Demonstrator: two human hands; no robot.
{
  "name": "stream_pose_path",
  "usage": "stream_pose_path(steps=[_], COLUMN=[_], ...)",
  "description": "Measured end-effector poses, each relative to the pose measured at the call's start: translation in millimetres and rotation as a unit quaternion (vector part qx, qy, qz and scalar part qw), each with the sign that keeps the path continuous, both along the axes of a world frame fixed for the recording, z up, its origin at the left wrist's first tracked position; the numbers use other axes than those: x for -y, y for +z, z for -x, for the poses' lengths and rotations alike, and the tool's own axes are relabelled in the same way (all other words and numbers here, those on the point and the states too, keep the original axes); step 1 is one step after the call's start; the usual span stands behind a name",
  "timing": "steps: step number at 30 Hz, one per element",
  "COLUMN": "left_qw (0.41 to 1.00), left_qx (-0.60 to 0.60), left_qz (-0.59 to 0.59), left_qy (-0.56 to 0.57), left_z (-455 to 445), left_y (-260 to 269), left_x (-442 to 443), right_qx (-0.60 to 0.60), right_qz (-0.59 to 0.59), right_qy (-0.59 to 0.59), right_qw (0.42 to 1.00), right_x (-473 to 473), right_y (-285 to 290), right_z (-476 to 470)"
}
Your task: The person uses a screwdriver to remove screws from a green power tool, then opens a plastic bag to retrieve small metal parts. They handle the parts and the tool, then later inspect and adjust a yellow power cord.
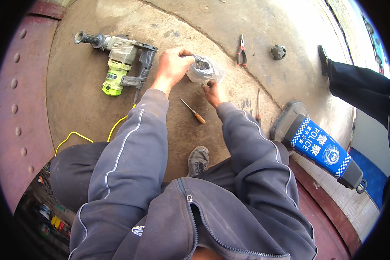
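A clear plastic bag hangs in front of me above the concrete floor, with a dark, roundish part inside it. My left hand pinches the bag's upper left edge between thumb and fingers. At its lower edge, the bent fingers of my right hand pinch the plastic. Something small and shiny shows at those fingertips, too small to name. Below and between my forearms, a screwdriver with a wooden-looking handle lies on the floor. To the left rests a green and grey rotary hammer with a side handle.
Red-handled needle-nose pliers and a dark round cap lie beyond my hands. Another screwdriver is right of my right forearm. A yellow cord runs left. Beside a blue stand bearing writing, another person's leg enters from the right.
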State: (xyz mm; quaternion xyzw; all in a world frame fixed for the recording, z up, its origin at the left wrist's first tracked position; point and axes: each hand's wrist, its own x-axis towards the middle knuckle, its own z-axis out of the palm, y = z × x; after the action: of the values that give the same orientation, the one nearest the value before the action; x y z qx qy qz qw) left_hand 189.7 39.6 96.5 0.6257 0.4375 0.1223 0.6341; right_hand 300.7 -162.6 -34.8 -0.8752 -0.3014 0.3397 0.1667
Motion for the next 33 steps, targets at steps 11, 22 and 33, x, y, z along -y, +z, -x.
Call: stream_pose_path(steps=[11, 22, 33], left_qw=[0.999, 0.999, 0.998], left_qx=[-0.019, -0.012, -0.01], left_qz=[0.015, -0.014, -0.052], left_qy=[-0.02, -0.034, -0.044], left_z=[4, -11, -9], left_y=[-7, 5, -2], left_x=[4, 8, 13], right_qx=[0.025, -0.029, 0.17], right_qz=[-0.027, -0.19, -0.174], right_qy=[0.003, -0.087, 0.169], right_qw=[0.999, 0.977, 0.955], right_x=[-12, -25, -58], right_y=[-16, 119, 186], right_z=[7, -82, -45])
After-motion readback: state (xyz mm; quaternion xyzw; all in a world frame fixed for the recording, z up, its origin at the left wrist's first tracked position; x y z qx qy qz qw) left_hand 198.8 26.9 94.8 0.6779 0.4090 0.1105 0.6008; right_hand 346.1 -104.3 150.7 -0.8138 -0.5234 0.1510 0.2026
